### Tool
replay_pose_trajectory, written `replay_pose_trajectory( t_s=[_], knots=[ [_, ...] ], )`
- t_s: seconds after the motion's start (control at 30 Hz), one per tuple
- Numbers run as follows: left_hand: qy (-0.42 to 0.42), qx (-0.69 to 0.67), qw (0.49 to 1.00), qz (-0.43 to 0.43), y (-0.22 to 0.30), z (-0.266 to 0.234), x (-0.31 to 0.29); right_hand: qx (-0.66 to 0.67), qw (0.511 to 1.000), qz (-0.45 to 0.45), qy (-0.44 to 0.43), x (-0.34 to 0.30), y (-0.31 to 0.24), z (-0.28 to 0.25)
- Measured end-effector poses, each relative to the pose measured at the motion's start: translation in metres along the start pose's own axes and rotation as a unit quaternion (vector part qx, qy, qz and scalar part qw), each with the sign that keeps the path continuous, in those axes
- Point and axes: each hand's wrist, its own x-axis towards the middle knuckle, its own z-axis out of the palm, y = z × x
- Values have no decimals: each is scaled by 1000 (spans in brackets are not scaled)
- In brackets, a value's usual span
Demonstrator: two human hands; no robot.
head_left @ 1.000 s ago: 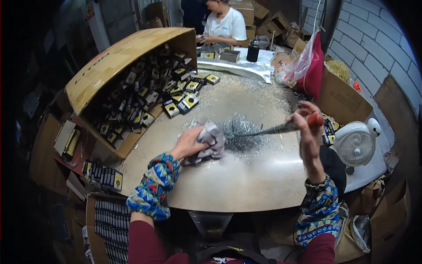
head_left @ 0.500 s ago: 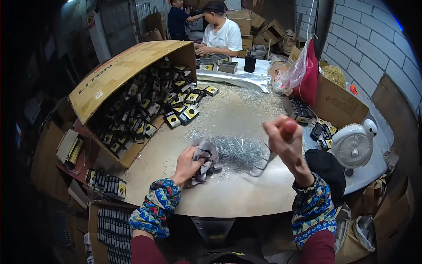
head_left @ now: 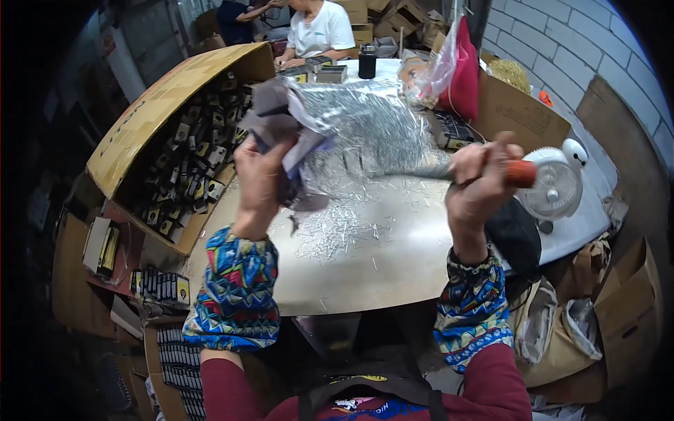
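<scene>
My left hand (head_left: 258,179) is closed on a crumpled grey-purple cloth or paper (head_left: 302,151), pressed against the left end of a silvery tangle of thin metal pieces (head_left: 386,123). That tangle looks raised off the table. My right hand (head_left: 481,175) grips a red-handled metal tool (head_left: 521,174). Its shaft, blurred by motion, points left toward the tangle's lower side; the tip cannot be made out. Loose short metal pins (head_left: 326,238) lie scattered on the table (head_left: 414,238) below my hands.
A large tipped carton (head_left: 158,105) on the left holds many small black-and-yellow boxes. At the right stand a white fan (head_left: 551,186), a pink bag (head_left: 462,74) and a black cloth (head_left: 516,238). Across the table are a black bottle (head_left: 367,62) and a person in white (head_left: 319,31).
Both hands have moved; the left has lifted the cloth and tangle up and away from me. The tool has swung from upright to nearly level. More loose pins show on the table. The view has shifted.
</scene>
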Motion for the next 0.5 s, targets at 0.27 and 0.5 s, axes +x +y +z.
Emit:
replay_pose_trajectory(
  t_s=[0.27,0.5],
  knots=[
    [0,341,931,129,-29,-45,18,123,989,6,87,27,9,-2],
    [3,447,886,123,-17,-64,31,56,997,-45,15,39,28,32]
  ],
)
